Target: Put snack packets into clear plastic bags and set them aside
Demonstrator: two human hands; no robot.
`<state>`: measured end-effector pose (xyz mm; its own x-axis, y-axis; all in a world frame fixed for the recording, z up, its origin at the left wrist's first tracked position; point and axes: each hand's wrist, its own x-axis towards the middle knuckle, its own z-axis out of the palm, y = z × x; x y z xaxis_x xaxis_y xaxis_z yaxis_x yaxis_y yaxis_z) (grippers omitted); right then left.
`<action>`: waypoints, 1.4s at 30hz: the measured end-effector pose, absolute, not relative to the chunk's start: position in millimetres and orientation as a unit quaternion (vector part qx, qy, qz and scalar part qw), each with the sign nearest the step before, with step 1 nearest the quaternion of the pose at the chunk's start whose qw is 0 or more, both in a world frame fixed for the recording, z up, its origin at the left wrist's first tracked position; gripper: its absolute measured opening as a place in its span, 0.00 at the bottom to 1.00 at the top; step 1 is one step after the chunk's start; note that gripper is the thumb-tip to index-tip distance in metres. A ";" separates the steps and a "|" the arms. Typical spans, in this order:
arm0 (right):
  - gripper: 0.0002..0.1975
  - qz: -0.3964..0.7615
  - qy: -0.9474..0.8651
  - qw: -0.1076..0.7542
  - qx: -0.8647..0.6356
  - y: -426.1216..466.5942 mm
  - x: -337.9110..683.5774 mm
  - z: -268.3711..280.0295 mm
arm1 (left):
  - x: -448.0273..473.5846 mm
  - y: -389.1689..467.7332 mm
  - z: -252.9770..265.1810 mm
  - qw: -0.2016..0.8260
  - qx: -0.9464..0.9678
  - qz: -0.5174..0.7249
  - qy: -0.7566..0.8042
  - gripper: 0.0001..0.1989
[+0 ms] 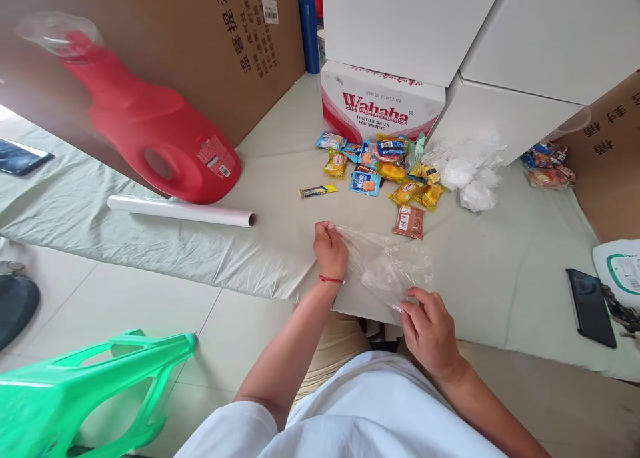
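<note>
A clear plastic bag (387, 268) is stretched between my two hands over the front edge of the covered table. My left hand (331, 250), with a red cord at the wrist, is closed on the bag's upper left corner. At the lower right, my right hand (429, 328) pinches the bag's edge between thumb and fingers. Just beyond the bag lies a brown wrapped snack (409, 222). Behind it is a pile of small packaged snacks (390, 171) in blue and yellow wrappers. A thin yellow and dark packet (318, 191) lies apart on the left.
A white Wahaha box (383, 105) stands behind the snacks, beside crumpled clear bags (467, 171). To the left are a red jug (165, 138) and a film roll (183, 211). A black phone (591, 306) lies right; a green stool (100, 385) is on the floor.
</note>
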<state>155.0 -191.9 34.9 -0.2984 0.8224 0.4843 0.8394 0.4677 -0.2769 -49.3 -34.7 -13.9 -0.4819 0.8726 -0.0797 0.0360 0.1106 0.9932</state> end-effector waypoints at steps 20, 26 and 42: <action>0.31 0.548 -0.362 0.254 -0.710 -134.8 182.7 42.8 | -46.9 -91.6 19.8 0.398 0.315 0.656 0.559 0.15; 0.19 0.528 -0.421 0.379 -0.632 -115.2 159.2 45.1 | -86.4 -133.7 15.4 0.407 0.335 0.556 0.643 0.12; 0.06 0.313 -0.724 0.213 -0.576 -84.0 65.7 84.8 | -57.1 -153.6 53.5 0.340 0.531 0.481 0.610 0.31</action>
<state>65.7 -84.0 84.8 -0.2451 0.9680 -0.0533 0.7014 0.1391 -0.6991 -57.1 -153.6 53.5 -0.2053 0.9740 0.0953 0.3195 -0.0253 0.9473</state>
